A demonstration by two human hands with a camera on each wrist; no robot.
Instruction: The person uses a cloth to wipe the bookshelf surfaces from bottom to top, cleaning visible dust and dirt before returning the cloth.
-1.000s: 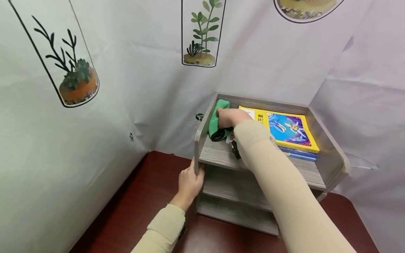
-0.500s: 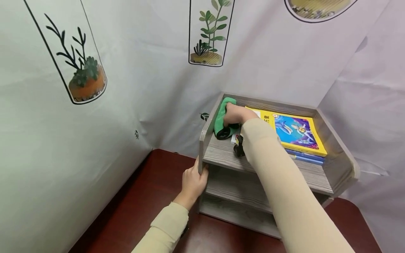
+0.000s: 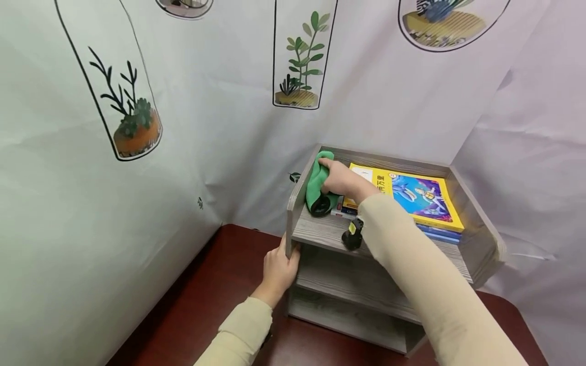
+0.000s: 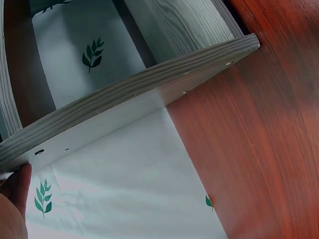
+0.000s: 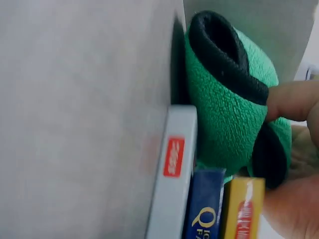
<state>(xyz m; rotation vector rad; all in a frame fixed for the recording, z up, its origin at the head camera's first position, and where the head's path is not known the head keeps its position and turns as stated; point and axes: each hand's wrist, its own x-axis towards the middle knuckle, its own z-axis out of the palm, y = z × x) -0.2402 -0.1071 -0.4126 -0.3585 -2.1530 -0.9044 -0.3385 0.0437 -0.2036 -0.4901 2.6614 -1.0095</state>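
A small grey wood-grain shelf (image 3: pixel 350 290) stands on a dark red table. My left hand (image 3: pixel 279 267) grips the front edge of its left side panel, just under the top board; in the left wrist view only part of that hand (image 4: pixel 15 199) shows against the panel (image 4: pixel 124 102). On the top board, a folded green cloth (image 3: pixel 315 188) with black trim lies along the left wall. My right hand (image 3: pixel 341 179) holds it from the right. Close up in the right wrist view, fingers (image 5: pixel 291 99) pinch the rolled cloth (image 5: pixel 224 114), which sits against the books' ends.
Right of the cloth lies a stack of books, a yellow picture book (image 3: pixel 421 195) on top and blue ones (image 3: pixel 439 234) below. A black wrist camera (image 3: pixel 352 235) hangs under the right sleeve. White printed fabric (image 3: pixel 229 132) hangs behind; the table (image 3: pixel 183 305) spreads around the shelf.
My right hand has shifted slightly on the cloth, its index finger straighter toward the cloth's far end. The left hand stays on the panel. The head view has tilted slightly.
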